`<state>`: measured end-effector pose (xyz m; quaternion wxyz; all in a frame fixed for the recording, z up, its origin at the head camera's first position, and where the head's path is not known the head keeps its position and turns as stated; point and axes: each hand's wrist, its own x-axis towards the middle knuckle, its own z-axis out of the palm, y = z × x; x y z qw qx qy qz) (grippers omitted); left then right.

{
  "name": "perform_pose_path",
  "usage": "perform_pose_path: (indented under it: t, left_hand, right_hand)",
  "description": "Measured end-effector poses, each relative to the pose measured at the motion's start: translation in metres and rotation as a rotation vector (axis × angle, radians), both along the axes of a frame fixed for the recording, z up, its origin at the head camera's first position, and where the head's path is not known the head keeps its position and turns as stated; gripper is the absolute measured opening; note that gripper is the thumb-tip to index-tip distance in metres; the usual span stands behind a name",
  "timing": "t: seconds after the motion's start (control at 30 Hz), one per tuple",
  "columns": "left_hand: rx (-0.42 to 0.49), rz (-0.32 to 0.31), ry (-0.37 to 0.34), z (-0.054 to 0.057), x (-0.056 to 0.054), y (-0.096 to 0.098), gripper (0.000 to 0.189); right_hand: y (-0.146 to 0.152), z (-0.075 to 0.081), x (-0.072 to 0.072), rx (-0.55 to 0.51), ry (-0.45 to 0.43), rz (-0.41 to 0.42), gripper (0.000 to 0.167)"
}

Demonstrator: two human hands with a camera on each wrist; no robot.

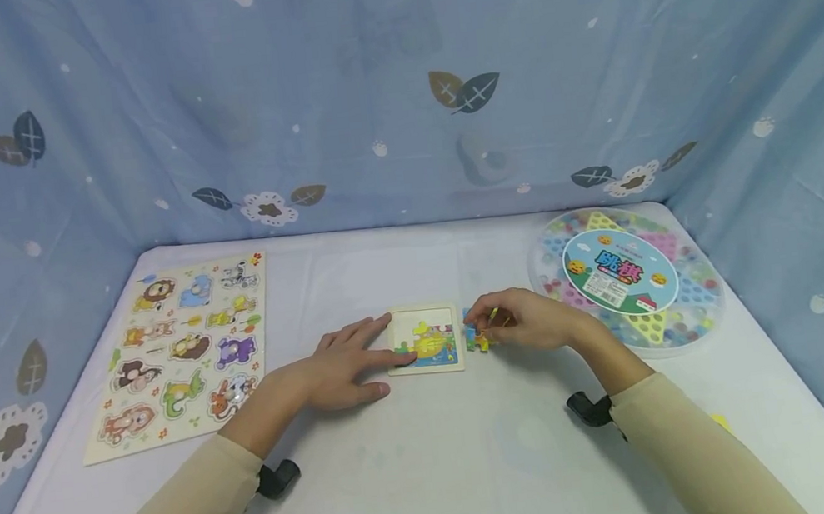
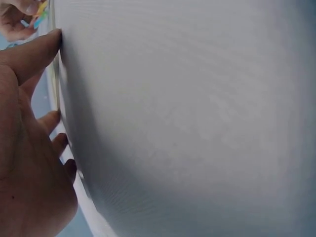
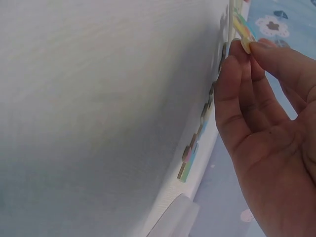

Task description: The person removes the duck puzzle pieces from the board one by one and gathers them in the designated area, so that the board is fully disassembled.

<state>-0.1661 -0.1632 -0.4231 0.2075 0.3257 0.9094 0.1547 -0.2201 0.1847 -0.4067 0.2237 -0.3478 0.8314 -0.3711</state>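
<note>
A small square jigsaw puzzle (image 1: 427, 370) with a pale wooden frame lies in the middle of the table. Yellow, green and blue pieces fill its lower part, while the upper part shows bare backing. My left hand (image 1: 344, 369) reaches over its left side with fingers extended, the index finger lying across the lower left corner. To the right of the frame, my right hand (image 1: 528, 320) pinches a thin colourful puzzle piece (image 3: 243, 32) between thumb and fingertips. Loose puzzle pieces (image 1: 470, 339) lie on the cloth under and beside that hand, partly hidden by its fingers.
On the left lies a large animal peg puzzle board (image 1: 185, 323). A round clear Chinese checkers box (image 1: 620, 269) with colourful marbles sits at the right, beyond the right forearm. Near the right sleeve a small yellow thing (image 1: 721, 421) peeks out. Blue patterned curtains (image 1: 364, 86) enclose the white-covered table.
</note>
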Motion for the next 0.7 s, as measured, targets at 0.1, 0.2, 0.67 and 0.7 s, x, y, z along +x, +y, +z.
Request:
perform_pose_path:
  t: [0.1, 0.2, 0.67, 0.7]
  left_hand:
    - [-0.005, 0.001, -0.002, 0.0009, 0.0002, 0.0002, 0.053]
    - [-0.005, -0.002, -0.001, 0.0014, 0.0003, 0.0008, 0.053]
    - [0.016, 0.011, 0.015, 0.0040, 0.0001, 0.0038, 0.051]
    - [0.016, 0.012, 0.016, 0.0038, 0.0000, 0.0041, 0.051]
  right_hand:
    - [-0.0001, -0.0024, 0.0001, 0.004, 0.013, -0.002, 0.026]
    - [0.0001, -0.0057, 0.0003, -0.004, 0.017, 0.000, 0.026]
    - [-0.0025, -0.0090, -0.0016, 0.028, 0.050, -0.019, 0.024]
    - [-0.0026, -0.0089, -0.0016, 0.030, 0.048, -0.019, 0.024]
